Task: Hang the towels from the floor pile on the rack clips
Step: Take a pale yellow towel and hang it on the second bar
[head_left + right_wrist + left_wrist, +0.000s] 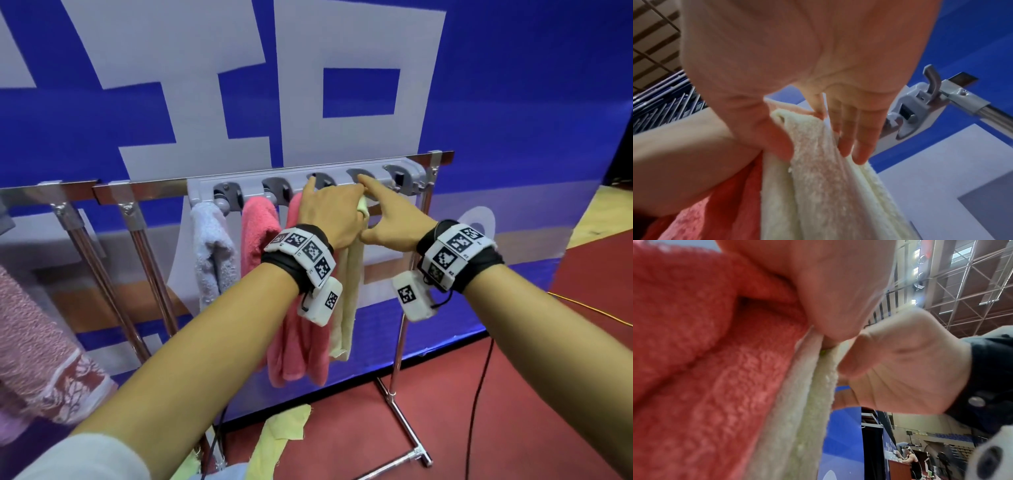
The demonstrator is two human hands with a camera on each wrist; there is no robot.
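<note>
Both hands meet at the grey clip rail [308,178] — the left hand [329,214] grips the cream towel [349,294] near its top, and the right hand [390,219] pinches it too, forefinger stretched to the fourth clip [359,174]. Left of it hang a white towel [212,253] and two pink towels [260,233]. More cream cloth [277,442] lies on the near floor.

I'm seeing both hands crowding the fourth clip [359,174] on the rack [308,181], with the cream towel [349,291] bunching right under it. Left of that it's packed: pink towels [260,233] and a white towel [212,253] are hanging close together. The far-right clip [399,176] is sitting bare, and the space below it down to the red floor [513,394] is looking passable.
</note>
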